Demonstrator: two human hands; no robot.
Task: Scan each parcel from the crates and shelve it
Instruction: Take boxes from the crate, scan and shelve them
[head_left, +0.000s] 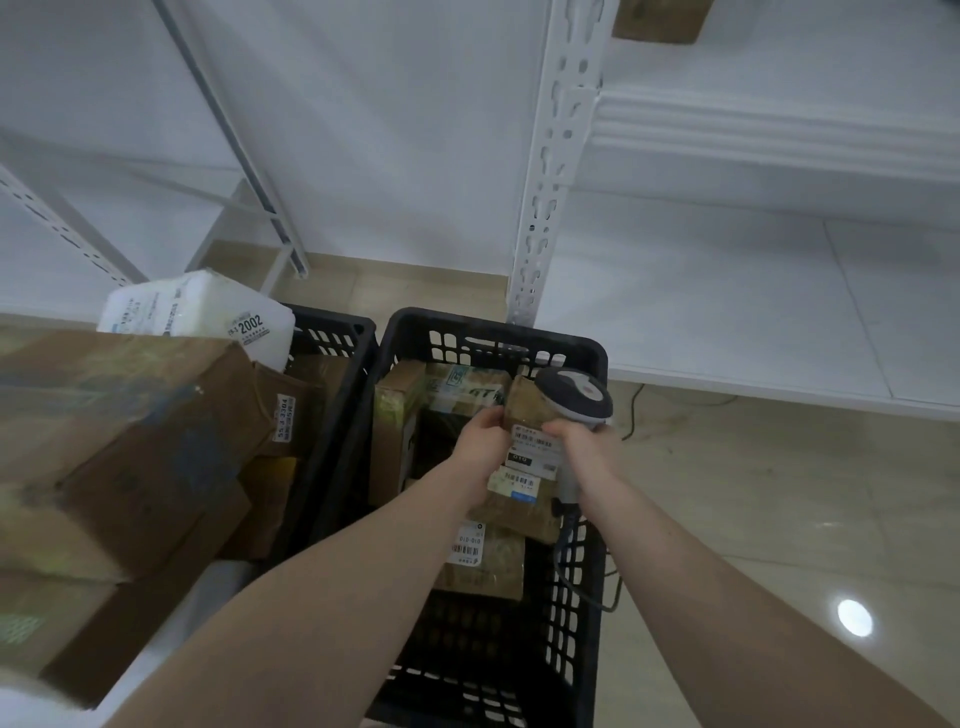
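Note:
Over the black crate (493, 332), my left hand (480, 441) grips the left edge of a small brown cardboard parcel (527, 410) with white barcode labels on its near face. My right hand (582, 447) holds the handle of a grey and white barcode scanner (574, 395), whose head sits at the parcel's top right corner. The scanner's cable hangs down past the crate's right wall. More brown parcels (395, 415) lie inside the crate, one with a white label (470, 545) below my hands.
A second black crate (332, 332) at left is piled with large brown boxes (119, 441) and a white padded parcel (202, 317). A white metal shelf post (550, 171) and a low white shelf board (727, 312) stand behind and right. Tiled floor lies at right.

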